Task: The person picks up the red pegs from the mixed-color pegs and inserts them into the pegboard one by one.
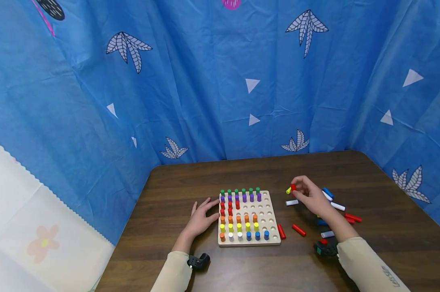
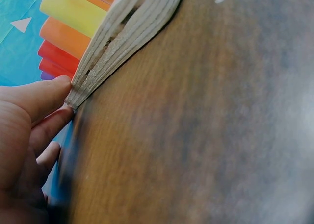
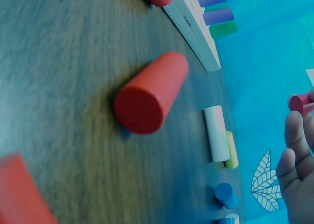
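Observation:
A pale wooden pegboard (image 1: 272,240) stands on the table, with rows of green, purple, red, orange, yellow, white and blue pegs in its holes. Against its left edge, my left hand (image 1: 199,219) touches the wood with thumb and fingertips, the fingers extended. The left wrist view shows those fingertips (image 2: 63,83) at the board's corner. To the right of the board, above the table, my right hand (image 1: 312,198) pinches a red peg (image 1: 293,187) between thumb and fingers. That same peg (image 3: 297,103) appears at the right wrist view's edge, partly hidden by the fingers.
Loose pegs lie right of the board: a red peg (image 1: 299,230), another red peg (image 1: 281,231) by the board's edge, a white peg (image 1: 292,202), a yellow peg (image 1: 288,190), and several more around the right forearm. A blue curtain (image 1: 212,81) hangs behind the table.

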`<state>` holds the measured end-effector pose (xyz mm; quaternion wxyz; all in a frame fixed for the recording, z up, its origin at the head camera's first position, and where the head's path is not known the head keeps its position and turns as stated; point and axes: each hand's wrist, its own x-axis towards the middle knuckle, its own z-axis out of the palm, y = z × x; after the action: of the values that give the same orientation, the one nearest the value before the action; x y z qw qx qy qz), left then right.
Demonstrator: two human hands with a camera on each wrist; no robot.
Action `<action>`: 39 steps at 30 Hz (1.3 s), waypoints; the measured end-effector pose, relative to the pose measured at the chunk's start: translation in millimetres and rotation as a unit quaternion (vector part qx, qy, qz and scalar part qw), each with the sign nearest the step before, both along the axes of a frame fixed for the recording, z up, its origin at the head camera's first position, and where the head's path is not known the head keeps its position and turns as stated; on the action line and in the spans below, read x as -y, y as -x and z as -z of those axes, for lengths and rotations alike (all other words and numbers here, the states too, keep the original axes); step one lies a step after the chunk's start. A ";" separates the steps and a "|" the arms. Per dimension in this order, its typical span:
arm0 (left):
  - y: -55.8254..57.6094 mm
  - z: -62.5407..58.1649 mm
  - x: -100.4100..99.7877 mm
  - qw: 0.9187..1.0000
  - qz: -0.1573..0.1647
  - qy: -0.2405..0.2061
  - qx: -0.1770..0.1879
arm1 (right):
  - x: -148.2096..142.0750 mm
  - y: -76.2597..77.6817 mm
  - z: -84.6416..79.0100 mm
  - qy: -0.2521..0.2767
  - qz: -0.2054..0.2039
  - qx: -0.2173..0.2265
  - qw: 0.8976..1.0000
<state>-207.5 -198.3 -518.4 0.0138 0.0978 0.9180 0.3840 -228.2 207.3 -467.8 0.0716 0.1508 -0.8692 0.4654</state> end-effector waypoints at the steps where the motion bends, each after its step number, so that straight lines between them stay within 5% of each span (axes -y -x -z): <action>1: 0.2 0.1 0.1 1.000 0.000 0.000 -0.001 | 0.8 0.4 -0.1 0.000 0.001 -0.001 1.000; 39: -1.6 -0.5 0.3 1.000 0.005 -0.001 -0.004 | 46.4 6.7 -7.7 0.002 -0.024 0.046 0.999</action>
<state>-205.9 -198.6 -518.0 0.0122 0.1033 0.9172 0.3847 -234.9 160.9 -460.0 0.0205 0.1499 -0.8666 0.4755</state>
